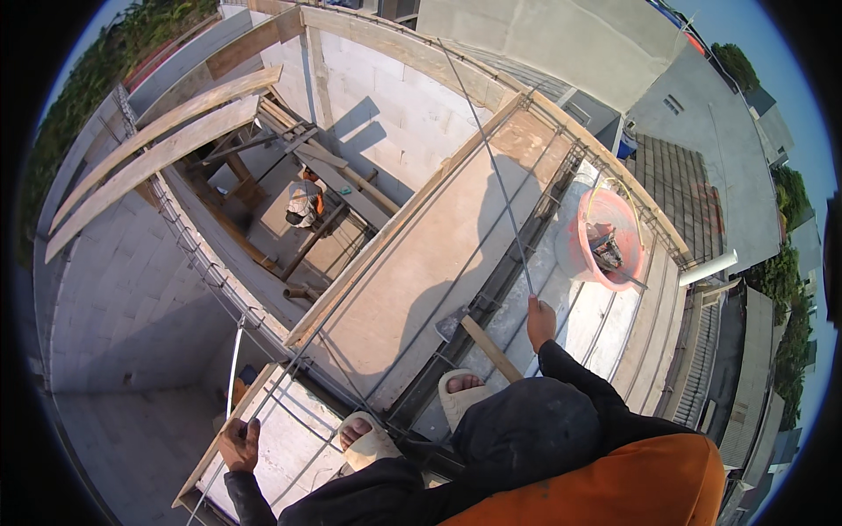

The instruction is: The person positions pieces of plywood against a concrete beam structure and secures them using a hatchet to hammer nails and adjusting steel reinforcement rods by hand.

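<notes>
The right hand (542, 323), nearer, is closed around a long steel rebar (495, 167) running forward and leftward from its fist over plywood formwork (447, 237), while the left hand (239, 444), fingers curled, is well apart, its hold unclear.

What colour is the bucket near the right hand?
The bucket is faded pink, seen best in the head view, the only one given.
</notes>
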`<state>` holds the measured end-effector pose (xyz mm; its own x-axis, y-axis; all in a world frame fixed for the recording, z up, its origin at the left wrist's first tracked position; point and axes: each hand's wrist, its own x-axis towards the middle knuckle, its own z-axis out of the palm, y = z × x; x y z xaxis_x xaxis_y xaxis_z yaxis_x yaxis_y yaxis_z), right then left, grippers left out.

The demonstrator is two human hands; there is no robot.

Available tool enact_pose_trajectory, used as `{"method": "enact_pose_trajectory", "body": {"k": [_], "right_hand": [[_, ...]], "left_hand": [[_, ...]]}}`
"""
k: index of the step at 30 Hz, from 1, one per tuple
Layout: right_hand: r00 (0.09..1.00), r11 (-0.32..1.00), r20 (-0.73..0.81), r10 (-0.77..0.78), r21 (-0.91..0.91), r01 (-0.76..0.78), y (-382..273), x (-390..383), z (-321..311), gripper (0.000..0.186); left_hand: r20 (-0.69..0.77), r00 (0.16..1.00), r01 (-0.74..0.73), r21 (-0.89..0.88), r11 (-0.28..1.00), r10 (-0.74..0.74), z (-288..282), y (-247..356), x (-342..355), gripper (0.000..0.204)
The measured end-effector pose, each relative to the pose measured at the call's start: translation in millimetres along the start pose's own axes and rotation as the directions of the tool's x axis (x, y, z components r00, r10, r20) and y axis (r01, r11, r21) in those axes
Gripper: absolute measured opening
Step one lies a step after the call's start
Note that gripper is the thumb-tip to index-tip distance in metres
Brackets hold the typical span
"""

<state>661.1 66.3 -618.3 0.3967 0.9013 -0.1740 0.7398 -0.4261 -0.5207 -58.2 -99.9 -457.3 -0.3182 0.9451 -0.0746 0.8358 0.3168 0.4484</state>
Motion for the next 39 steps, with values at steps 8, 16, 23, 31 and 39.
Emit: {"method": "enact_pose_trajectory", "body": {"k": [8, 16, 23, 31, 39], "right_hand": [[0.995, 1.0, -0.095, 0.014, 0.015, -0.012, 9, -34, -4, 0.041], [0.996, 0.995, -0.092, -0.001, 0.104, 0.011, -12, -46, -5, 0.034], [0.997, 0.999, -0.08, -0.011, 0.032, 0.014, 4, -41, 11, 0.035], [1.0, 0.999, -0.003, -0.018, -0.048, 0.018, 50, -24, 29, 0.036], [0.997, 0.995, 0.021, 0.079, 0.06, -0.08, 20, -31, 17, 0.044]], "left_hand": [[-0.072, 0.984, -0.163, 0.02, 0.986, 0.164, -4, 4, 3, 0.056], [-0.032, 0.987, -0.159, -0.021, 0.987, 0.158, -41, 38, -1, 0.055], [0.055, 0.997, -0.047, -0.167, 0.985, 0.057, -15, 39, -33, 0.057], [0.002, 0.996, -0.092, -0.065, 0.994, 0.093, -11, 57, -28, 0.055], [0.059, 0.997, -0.034, -0.159, 0.987, 0.044, -6, 34, -34, 0.054]]}}
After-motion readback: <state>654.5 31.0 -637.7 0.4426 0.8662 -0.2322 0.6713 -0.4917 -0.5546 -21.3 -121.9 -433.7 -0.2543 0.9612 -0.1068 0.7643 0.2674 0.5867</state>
